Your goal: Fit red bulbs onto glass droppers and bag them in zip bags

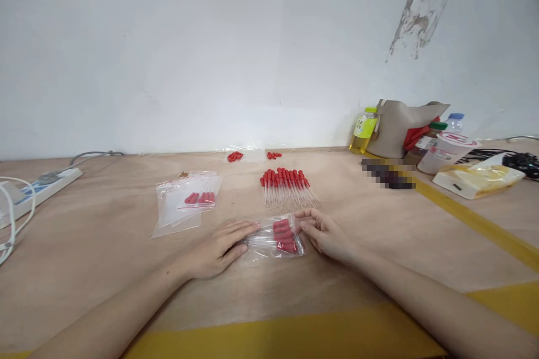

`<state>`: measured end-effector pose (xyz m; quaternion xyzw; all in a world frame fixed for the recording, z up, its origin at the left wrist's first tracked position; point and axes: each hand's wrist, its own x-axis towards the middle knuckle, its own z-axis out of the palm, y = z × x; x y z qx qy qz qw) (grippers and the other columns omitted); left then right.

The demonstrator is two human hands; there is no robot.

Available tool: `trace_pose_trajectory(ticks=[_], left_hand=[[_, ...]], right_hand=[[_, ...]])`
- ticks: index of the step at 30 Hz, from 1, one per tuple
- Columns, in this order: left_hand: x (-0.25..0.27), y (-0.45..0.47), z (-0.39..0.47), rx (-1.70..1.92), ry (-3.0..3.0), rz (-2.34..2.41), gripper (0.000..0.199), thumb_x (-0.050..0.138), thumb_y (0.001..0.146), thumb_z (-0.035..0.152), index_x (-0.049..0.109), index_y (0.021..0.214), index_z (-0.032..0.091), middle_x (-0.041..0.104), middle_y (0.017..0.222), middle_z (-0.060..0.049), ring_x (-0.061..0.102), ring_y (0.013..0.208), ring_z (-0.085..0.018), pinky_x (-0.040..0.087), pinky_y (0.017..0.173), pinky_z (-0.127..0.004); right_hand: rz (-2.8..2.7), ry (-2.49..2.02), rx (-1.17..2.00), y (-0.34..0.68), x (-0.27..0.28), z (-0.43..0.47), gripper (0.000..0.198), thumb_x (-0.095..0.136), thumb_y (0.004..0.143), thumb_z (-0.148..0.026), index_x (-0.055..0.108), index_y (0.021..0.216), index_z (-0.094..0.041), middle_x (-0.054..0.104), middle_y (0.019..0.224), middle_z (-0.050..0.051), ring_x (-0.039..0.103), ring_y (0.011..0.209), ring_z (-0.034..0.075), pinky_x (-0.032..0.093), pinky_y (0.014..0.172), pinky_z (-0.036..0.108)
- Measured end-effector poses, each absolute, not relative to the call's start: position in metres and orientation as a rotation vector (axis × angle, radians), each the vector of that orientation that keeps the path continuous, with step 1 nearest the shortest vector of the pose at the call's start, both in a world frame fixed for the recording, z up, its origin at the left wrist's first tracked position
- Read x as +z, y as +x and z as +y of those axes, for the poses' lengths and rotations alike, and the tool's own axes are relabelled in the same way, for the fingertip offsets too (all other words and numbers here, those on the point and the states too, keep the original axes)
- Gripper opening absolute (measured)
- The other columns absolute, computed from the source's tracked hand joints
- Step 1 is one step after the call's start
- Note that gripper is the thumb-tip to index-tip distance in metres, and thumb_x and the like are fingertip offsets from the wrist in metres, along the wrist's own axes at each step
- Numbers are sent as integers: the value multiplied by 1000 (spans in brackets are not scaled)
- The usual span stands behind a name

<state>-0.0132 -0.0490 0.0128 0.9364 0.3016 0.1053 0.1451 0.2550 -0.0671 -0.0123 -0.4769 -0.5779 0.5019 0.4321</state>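
Note:
A clear zip bag [261, 242] lies flat on the table between my hands, holding several droppers with red rubber bulbs [284, 235]. My left hand [219, 247] rests on the table, fingers stretched out and apart, fingertips at the bag's left end by the clear stems. At the bag's right edge, beside the bulbs, my right hand [324, 235] is loosely bent, with a gap between thumb and forefinger. Its fingertips touch or nearly touch the edge. Beyond the bag, a row of red-bulbed droppers [286, 185] lies with the tips toward me.
Left of the droppers lie clear bags [177, 207], one with red bulbs [200, 198]. Loose red bulbs [234, 156] sit near the wall. A power strip [46, 196] is far left. At right stand a yellow bottle [362, 132], a grey bag [393, 129] and a cup [442, 154].

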Motion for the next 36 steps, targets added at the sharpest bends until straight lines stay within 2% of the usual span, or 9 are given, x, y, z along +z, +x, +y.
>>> trace_pose_trajectory(ticks=[3, 7, 11, 14, 17, 22, 27, 32, 36], left_hand=[[13, -14, -48, 308, 2708, 856, 44, 34, 91, 27, 27, 134, 29, 37, 136, -1, 32, 124, -19, 27, 104, -39], [15, -14, -49, 281, 2707, 783, 45, 35, 90, 27, 28, 134, 30, 38, 135, 0, 33, 124, -19, 25, 105, -40], [15, -11, -52, 304, 2673, 725, 45, 37, 89, 26, 29, 133, 31, 40, 134, 0, 35, 123, -20, 25, 104, -41], [17, -13, -48, 366, 2610, 763, 42, 37, 89, 29, 34, 132, 28, 40, 134, -2, 37, 122, -18, 31, 102, -36], [19, -29, -30, 529, 2655, 970, 37, 38, 88, 36, 47, 122, 27, 44, 131, -2, 39, 120, -18, 33, 100, -35], [13, -79, 14, 689, 2739, 1580, 44, 45, 80, 50, 57, 113, 23, 46, 128, -8, 34, 123, -27, 23, 103, -45], [5, -98, 29, 481, 2600, 1551, 46, 38, 82, 52, 52, 119, 28, 46, 129, -2, 39, 121, -22, 31, 99, -34], [1, -91, 29, 664, 2597, 1589, 43, 36, 83, 49, 61, 108, 26, 56, 119, -1, 51, 109, -20, 35, 97, -31], [-3, -85, 29, 824, 2467, 1641, 40, 39, 81, 49, 65, 99, 25, 61, 111, 1, 53, 107, -19, 37, 95, -31]], right_hand=[[-1389, -1313, 1298, 260, -5, -66, 30, 54, 75, -35, 45, 98, -18, 59, 64, -4, 32, 29, 1, 23, 29, 15], [-1408, -1467, 1275, 263, 0, -61, 29, 60, 71, -41, 51, 86, -17, 44, 42, -9, 34, 28, 3, 22, 26, 14], [-1505, -1451, 1331, 264, -2, -58, 31, 65, 65, -44, 49, 67, -17, 43, 40, -9, 35, 28, 3, 23, 26, 14], [-1540, -1370, 1398, 266, -4, -59, 33, 62, 68, -46, 44, 66, -18, 44, 37, -9, 36, 29, 3, 25, 28, 13], [-1535, -1174, 1525, 265, -5, -61, 33, 54, 73, -49, 43, 71, -18, 49, 40, -7, 41, 31, 5, 30, 30, 13], [-1350, -1053, 1660, 249, 2, -60, 28, 54, 76, -43, 39, 74, -19, 54, 45, -5, 51, 38, 9, 38, 34, 16], [-934, -1057, 1620, 210, 12, -48, 14, 48, 81, -23, 36, 76, -19, 58, 54, -1, 59, 46, 11, 49, 48, 22], [-747, -943, 1585, 161, 12, -29, 14, 40, 85, -17, 31, 75, -21, 58, 66, 1, 64, 65, 12, 51, 69, 27], [-746, -960, 1556, 125, 7, -7, 15, 31, 87, -14, 28, 75, -22, 54, 74, -2, 64, 78, 10, 49, 75, 28]])
